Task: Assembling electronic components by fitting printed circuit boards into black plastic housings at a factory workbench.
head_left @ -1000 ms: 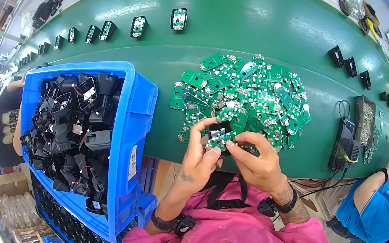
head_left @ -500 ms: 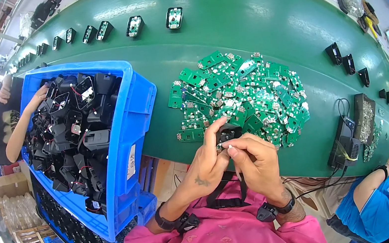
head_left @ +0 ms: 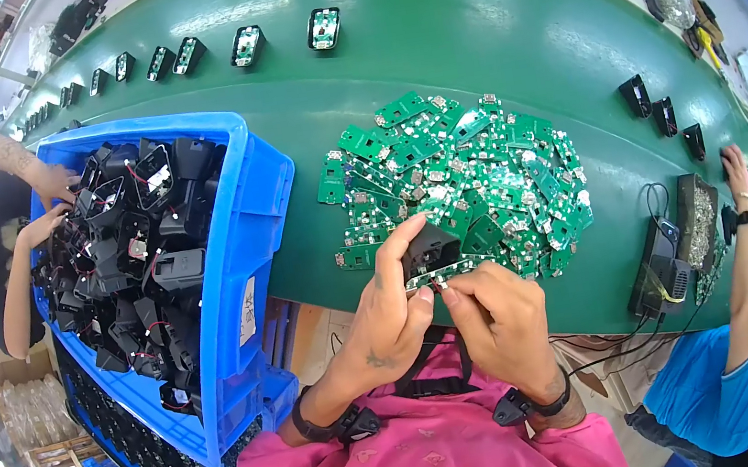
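Observation:
My left hand (head_left: 381, 321) is closed round a black plastic housing (head_left: 431, 246), index finger along its side. A narrow green circuit board (head_left: 468, 264) lies across the near side of the housing, its left end by my left thumb. At the board's near edge, my right hand (head_left: 502, 313) pinches a small wire connector (head_left: 438, 286); red shows beside the fingertips, but its exact seating is hidden. Just beyond both hands spreads a loose pile of green circuit boards (head_left: 471, 171).
To the left, a blue crate (head_left: 235, 244) holds many black housings; a person's hands (head_left: 50, 200) reach into it. Housings with boards (head_left: 324, 28) stand in a row along the far side. At right are a black device (head_left: 658, 268) and another person's arm (head_left: 745, 255).
The housing has turned in my left hand, and the board across it now shows. My right fingers have shifted slightly at the board's edge. The person at right has reached forward over the table.

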Demonstrator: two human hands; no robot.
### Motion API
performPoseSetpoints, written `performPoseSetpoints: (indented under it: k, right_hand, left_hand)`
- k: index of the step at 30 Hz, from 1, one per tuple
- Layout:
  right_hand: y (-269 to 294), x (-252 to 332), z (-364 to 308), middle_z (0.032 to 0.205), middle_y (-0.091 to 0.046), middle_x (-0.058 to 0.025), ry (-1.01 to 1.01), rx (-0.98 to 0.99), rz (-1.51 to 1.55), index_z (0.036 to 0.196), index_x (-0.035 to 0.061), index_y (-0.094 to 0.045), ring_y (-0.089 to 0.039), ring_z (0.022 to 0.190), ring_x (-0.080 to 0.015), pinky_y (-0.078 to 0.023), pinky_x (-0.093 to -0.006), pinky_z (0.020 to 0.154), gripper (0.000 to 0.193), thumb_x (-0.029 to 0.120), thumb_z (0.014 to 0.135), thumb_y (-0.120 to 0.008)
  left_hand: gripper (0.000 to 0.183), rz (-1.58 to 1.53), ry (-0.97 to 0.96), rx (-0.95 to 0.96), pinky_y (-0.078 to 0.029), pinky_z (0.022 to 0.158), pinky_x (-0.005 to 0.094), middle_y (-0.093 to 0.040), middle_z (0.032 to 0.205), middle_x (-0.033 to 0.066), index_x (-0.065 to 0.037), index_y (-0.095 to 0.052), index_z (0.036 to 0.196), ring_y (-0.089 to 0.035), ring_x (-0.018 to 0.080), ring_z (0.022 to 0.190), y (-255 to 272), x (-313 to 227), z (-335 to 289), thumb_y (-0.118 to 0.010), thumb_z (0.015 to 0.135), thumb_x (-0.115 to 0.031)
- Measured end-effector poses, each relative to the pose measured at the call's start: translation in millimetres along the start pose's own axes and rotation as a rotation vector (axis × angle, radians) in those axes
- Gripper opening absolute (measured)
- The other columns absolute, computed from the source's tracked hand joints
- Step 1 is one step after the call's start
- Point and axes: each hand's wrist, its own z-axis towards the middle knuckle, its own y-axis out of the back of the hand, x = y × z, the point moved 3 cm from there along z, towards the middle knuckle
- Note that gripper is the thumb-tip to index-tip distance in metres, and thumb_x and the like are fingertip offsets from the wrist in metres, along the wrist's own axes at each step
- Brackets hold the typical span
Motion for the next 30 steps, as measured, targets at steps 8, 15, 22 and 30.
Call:
performPoseSetpoints:
  k: [8, 15, 22, 30]
  right_hand:
    - [6.5, -1.8, 2.6, 0.065, -0.054, -0.0085, -0.034, 0.108, 0.013, 0.081, -0.0005, -0.064, -0.053, 0.051, -0.0209, -0.038, -0.032, 0.047, 0.005, 0.0, 0.08, -0.068]
    - [14.1, -6.8, 7.4, 0.074, -0.062, -0.013, -0.102, 0.26, 0.027, 0.082, 0.0008, -0.064, -0.063, 0.063, -0.0309, -0.048, -0.0383, 0.055, 0.001, 0.001, 0.082, -0.065]
    - [-5.3, -15.0, 1.7, 0.072, -0.061, -0.0139, -0.103, 0.063, -0.053, 0.083, -0.0021, -0.063, -0.06, 0.06, -0.0296, -0.044, -0.037, 0.054, 0.005, 0.001, 0.081, -0.067]
    - [-3.0, -23.8, -9.4, 0.073, -0.061, -0.0044, -0.484, -0.195, 0.169, 0.086, -0.0026, -0.06, -0.059, 0.064, -0.0102, -0.045, -0.0256, 0.052, 0.011, 0.006, 0.093, -0.06]
  left_hand:
    - [0.063, 0.128, -0.126, 0.095, -0.041, 0.1, 0.0441, -0.046, 0.131, 0.0265, 0.001, -0.023, 0.145, -0.054, 0.0419, 0.114, 1.9, -4.6, 0.0, -0.047, 0.087, 0.002]
    - [0.068, 0.243, -0.225, 0.154, -0.05, 0.077, 0.0508, -0.051, 0.117, 0.0281, -0.003, -0.027, 0.144, -0.057, 0.0498, 0.092, -0.7, -8.1, 4.5, -0.053, 0.081, 0.005]
    - [0.069, 0.45, -0.211, 0.045, -0.049, 0.074, 0.052, -0.048, 0.115, 0.0288, -0.003, -0.027, 0.144, -0.056, 0.0495, 0.088, -11.9, -0.3, 5.9, -0.054, 0.081, 0.004]
    - [0.055, -0.224, 0.082, 0.109, -0.041, 0.101, 0.0416, -0.046, 0.13, 0.0233, -0.001, -0.026, 0.142, -0.053, 0.0357, 0.118, -6.2, 10.3, 13.3, -0.044, 0.09, 0.0]
